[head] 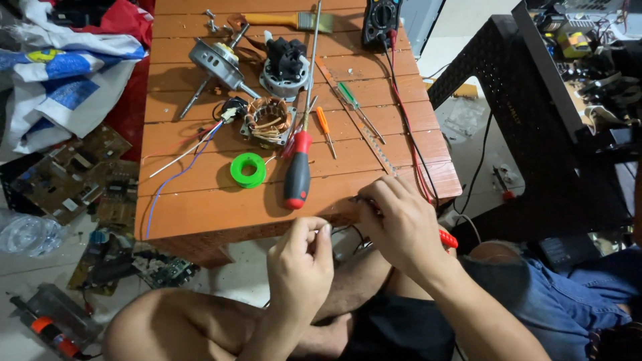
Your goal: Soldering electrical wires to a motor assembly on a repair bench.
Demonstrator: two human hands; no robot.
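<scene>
Orange surface [200, 214]: slatted top carrying motor parts and screwdrivers.
Right hand [401, 227]: grip closed around a red probe [448, 238] at the surface's near edge; the probe's long axis runs left-right, red end pointing right.
Left hand [304, 257]: fingertips pinched on a thin wire [338, 230], just beside the right hand.

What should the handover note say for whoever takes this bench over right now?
Left hand: pinching a thin wire end just off the table's near edge.
Right hand: at the near edge, closed on a red probe; its lead runs to the multimeter.
On the orange table: stator coil, motor housing, rotor with shaft, red-and-black screwdriver, green tape roll.
Done: motor lies in parts.
Left: parts not reassembled.
</scene>
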